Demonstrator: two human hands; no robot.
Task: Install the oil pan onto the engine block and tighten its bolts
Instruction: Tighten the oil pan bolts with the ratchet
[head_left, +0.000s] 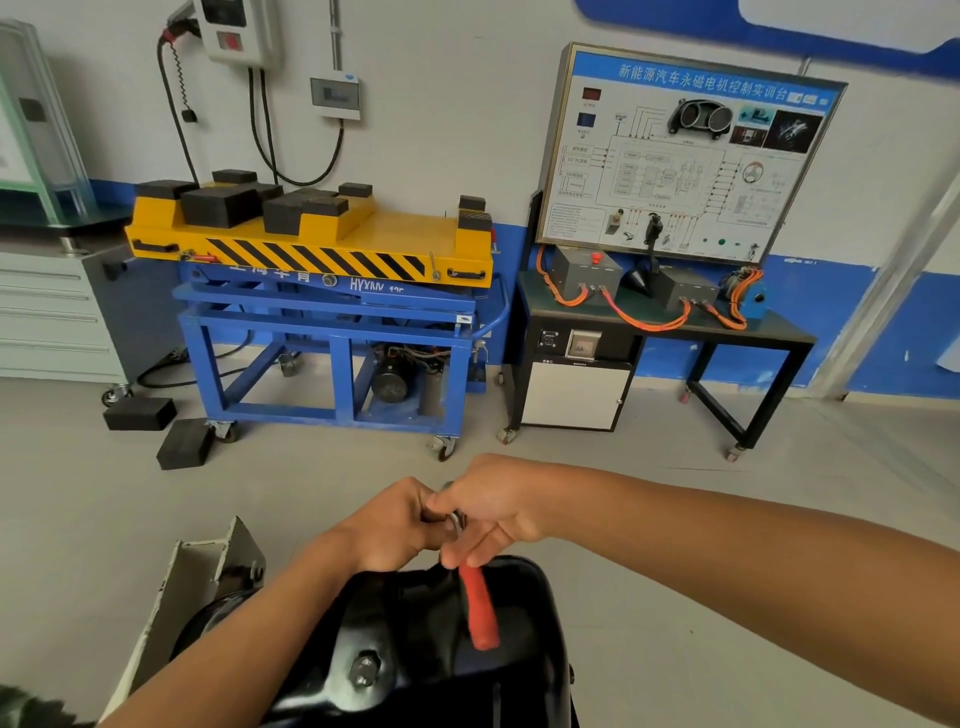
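The black oil pan (431, 649) sits bottom centre with its drain bolt (364, 670) facing me. Above its far edge both hands meet on a ratchet wrench with a red handle (480, 610). My left hand (395, 525) is curled around the wrench's metal head (456, 519). My right hand (493, 512) pinches the same head from the right, with its lower fingers stretched along the top of the red handle. The bolt under the tool and the engine block beneath the pan are hidden.
A grey metal stand bracket (208, 571) rises left of the pan. Across the floor stand a blue and yellow lift cart (332, 312) carrying black rubber blocks, two loose blocks (161, 431) on the floor, a training bench (654, 322) with orange cables, and a grey drawer cabinet (52, 312).
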